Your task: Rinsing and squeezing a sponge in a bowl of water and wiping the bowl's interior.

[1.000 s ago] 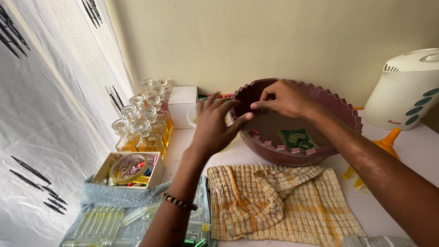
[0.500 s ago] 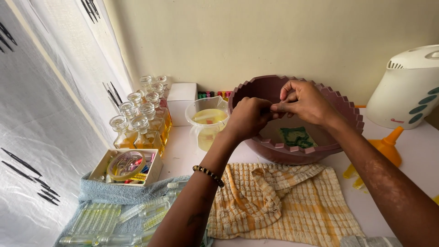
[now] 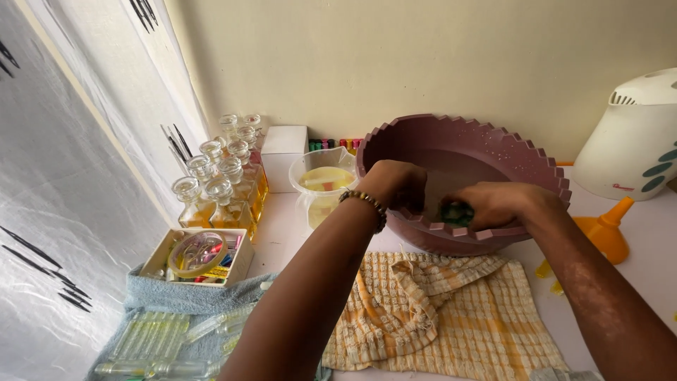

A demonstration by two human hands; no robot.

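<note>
left hand (image 3: 396,185): curled inside the basin (image 3: 525,152), contents hidden, cannot tell
right hand (image 3: 497,204): closed on green sponge (image 3: 457,212), low in basin, just right of left hand
handling: likely soft, wet, light, slippery; squeeze across middle
nearby: checked cloth (image 3: 451,310) below both hands

A plain white box (image 3: 283,147), upright and rectangular, stood at the back edge of the desk (image 3: 649,247) against the wall, just beside the cluster of glass bottles (image 3: 222,183). No label showed on its faces. Nearer the left edge of the desk sat a shallow open cardboard tray (image 3: 199,255), cream-coloured and rectangular, holding a roll of tape and small colourful items; it rested partly on a blue towel (image 3: 176,300). At the right edge, a white appliance (image 3: 635,144) carried dark green oval markings and a small red mark on its side, too small to make out. No signs or screens were in view.
</note>
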